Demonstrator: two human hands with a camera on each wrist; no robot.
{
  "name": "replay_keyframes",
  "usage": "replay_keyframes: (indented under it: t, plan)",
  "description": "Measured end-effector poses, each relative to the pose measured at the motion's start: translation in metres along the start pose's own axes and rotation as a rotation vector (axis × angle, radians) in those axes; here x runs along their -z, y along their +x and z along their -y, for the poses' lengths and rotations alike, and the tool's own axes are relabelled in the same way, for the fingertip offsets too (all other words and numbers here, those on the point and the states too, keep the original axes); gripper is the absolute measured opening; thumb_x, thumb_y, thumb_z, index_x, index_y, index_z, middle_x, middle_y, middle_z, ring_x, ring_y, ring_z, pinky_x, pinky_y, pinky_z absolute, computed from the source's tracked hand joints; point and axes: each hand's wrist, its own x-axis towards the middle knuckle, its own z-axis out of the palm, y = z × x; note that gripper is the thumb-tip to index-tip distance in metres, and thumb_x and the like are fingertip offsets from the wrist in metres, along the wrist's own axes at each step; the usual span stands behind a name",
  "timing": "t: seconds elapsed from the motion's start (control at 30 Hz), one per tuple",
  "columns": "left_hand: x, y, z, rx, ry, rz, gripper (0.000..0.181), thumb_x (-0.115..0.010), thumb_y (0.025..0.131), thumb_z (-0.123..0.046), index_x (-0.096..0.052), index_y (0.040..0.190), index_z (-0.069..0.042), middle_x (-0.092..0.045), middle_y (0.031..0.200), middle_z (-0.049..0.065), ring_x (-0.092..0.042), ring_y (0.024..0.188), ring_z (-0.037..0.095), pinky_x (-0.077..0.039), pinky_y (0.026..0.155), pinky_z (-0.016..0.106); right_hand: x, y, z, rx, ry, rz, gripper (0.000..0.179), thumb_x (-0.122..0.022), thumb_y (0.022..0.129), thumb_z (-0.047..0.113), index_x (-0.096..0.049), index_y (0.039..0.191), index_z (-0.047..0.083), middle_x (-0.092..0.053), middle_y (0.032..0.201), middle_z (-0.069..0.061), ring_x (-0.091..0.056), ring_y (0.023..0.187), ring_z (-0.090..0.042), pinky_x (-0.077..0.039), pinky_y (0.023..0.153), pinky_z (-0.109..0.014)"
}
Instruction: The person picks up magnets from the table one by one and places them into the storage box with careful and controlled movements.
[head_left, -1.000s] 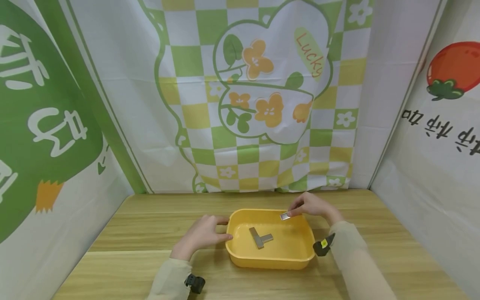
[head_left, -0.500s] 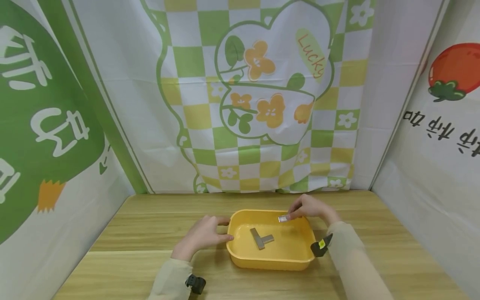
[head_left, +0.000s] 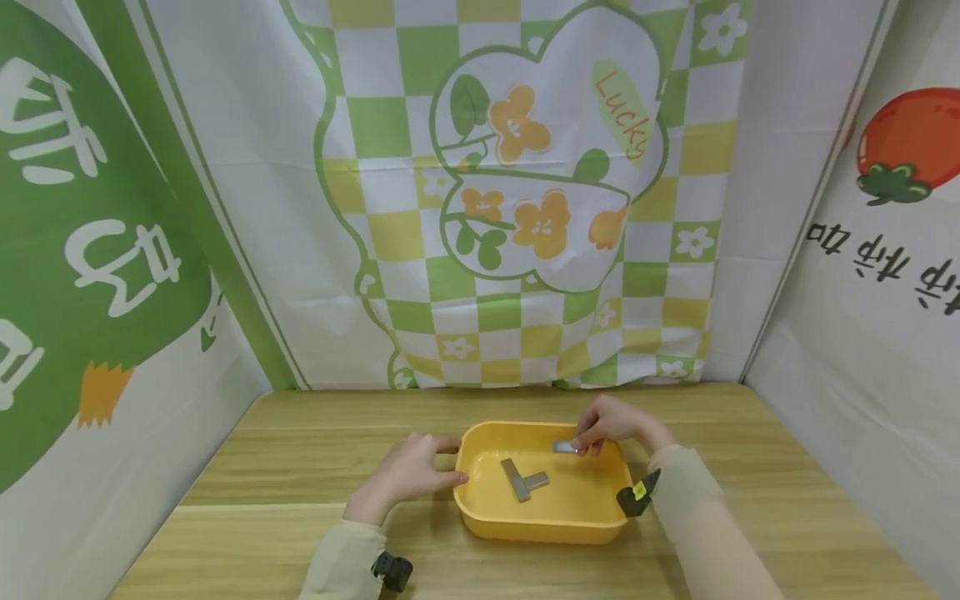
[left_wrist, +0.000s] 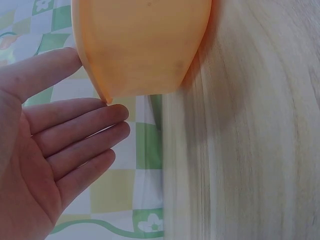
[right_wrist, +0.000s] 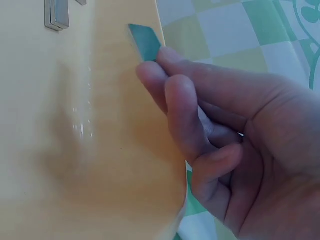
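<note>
A yellow plastic basin [head_left: 543,533] stands on the wooden table. My left hand [head_left: 408,471] is at its left end, fingers extended; in the left wrist view the thumb and index fingertips touch the rim. Over the basin's back right part, my right hand [head_left: 618,421] pinches a small flat rectangular metal bar [head_left: 564,447] between thumb and index finger. In the right wrist view that bar [right_wrist: 145,42] looks greenish and sticks out past the fingertips. On the basin's floor lie a longer metal bar [head_left: 515,479] and a shorter metal bar [head_left: 536,480], set like a T.
The wooden table [head_left: 300,467] surrounds the basin. A printed checkered cloth [head_left: 495,317] hangs behind it, with cloth walls at left and right. Each wrist wears a black camera [head_left: 392,570].
My right hand has lowered a little into the basin, still pinching the metal bar, which has tilted and moved slightly left and down. The left hand has stayed at the rim.
</note>
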Motion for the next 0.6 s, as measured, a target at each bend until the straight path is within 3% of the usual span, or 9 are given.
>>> replay_keyframes:
  t: [0.1, 0.2, 0.33, 0.4, 0.6]
  plan:
    - [0.0, 0.0, 0.001, -0.002, 0.003, -0.001, 0.052, -0.073, 0.081, -0.037, -0.063, 0.122, -0.006, -0.066, 0.119, 0.012, -0.063, 0.111, 0.031, -0.05, 0.093, 0.048, -0.001, 0.001, 0.001, -0.028, -0.003, -0.002, 0.013, -0.072, 0.083, 0.015, -0.074, 0.084, 0.002, -0.073, 0.074, -0.007, -0.066, 0.058, -0.009, -0.045, 0.047, -0.019]
    - [0.0, 0.001, 0.001, -0.001, 0.004, -0.001, 0.052, -0.073, 0.081, -0.037, -0.063, 0.122, -0.006, -0.067, 0.119, 0.012, -0.063, 0.111, 0.03, -0.051, 0.093, 0.048, -0.002, 0.002, 0.002, -0.043, -0.011, -0.004, 0.013, -0.071, 0.084, 0.015, -0.075, 0.085, 0.002, -0.073, 0.074, -0.007, -0.065, 0.057, -0.008, -0.03, 0.044, -0.015]
    - [0.0, 0.001, 0.001, 0.001, 0.005, 0.002, 0.052, -0.073, 0.081, -0.037, -0.063, 0.122, -0.006, -0.067, 0.119, 0.011, -0.062, 0.111, 0.031, -0.051, 0.092, 0.048, -0.001, 0.002, 0.001, -0.035, 0.011, -0.004, 0.015, -0.069, 0.086, 0.014, -0.074, 0.088, 0.0, -0.073, 0.076, -0.01, -0.067, 0.058, -0.009, -0.03, 0.043, -0.015]
    - [0.0, 0.001, 0.001, 0.001, 0.006, 0.002, 0.053, -0.073, 0.081, -0.037, -0.063, 0.122, -0.005, -0.067, 0.119, 0.011, -0.063, 0.111, 0.031, -0.051, 0.092, 0.048, 0.0, 0.001, -0.003, -0.026, 0.04, -0.015, 0.016, -0.067, 0.087, 0.012, -0.073, 0.09, -0.002, -0.073, 0.079, -0.012, -0.068, 0.06, -0.013, -0.041, 0.045, -0.018]
    - [0.002, 0.0, 0.002, 0.004, 0.007, 0.005, 0.055, -0.072, 0.081, -0.039, -0.063, 0.122, -0.004, -0.066, 0.119, 0.013, -0.063, 0.11, 0.032, -0.051, 0.091, 0.048, 0.011, -0.007, -0.009, -0.014, 0.028, -0.063, 0.022, -0.065, 0.089, 0.021, -0.073, 0.098, 0.002, -0.074, 0.084, -0.011, -0.068, 0.066, -0.015, -0.045, 0.049, -0.021]
